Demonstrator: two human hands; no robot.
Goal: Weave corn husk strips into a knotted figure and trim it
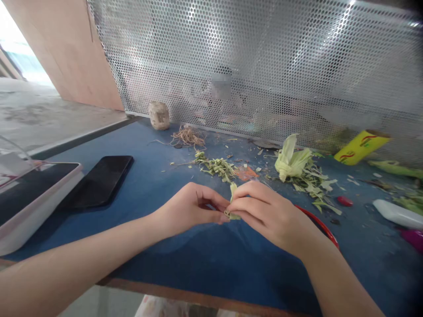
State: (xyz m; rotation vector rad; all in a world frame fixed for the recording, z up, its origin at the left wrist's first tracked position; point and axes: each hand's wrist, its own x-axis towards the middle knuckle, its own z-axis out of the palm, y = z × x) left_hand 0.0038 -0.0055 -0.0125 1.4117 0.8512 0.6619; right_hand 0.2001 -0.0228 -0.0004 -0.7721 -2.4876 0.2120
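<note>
Between the fingertips of both hands is a small pale green husk strip (pixel 233 190), bent or twisted, with its upper end poking up. My left hand (pixel 194 204) pinches its lower part between thumb and fingers. Coming from the other side, my right hand (pixel 266 211) is closed on the same strip, and the fingers hide much of it. Just beyond the hands lies a row of small knotted-looking green husk pieces (pixel 218 167). A larger pale green husk bundle (pixel 292 160) rests further right, among loose shreds (pixel 313 185). A red curved loop (pixel 319 222) shows partly from behind my right wrist.
A black phone (pixel 99 180) and a white-edged case (pixel 42 198) lie at left. Tangled twine (pixel 188 136) and a twine roll (pixel 159 115) sit near a perforated metal screen (pixel 264 53). A yellow tube (pixel 361 147) and a white object (pixel 396 213) are at right.
</note>
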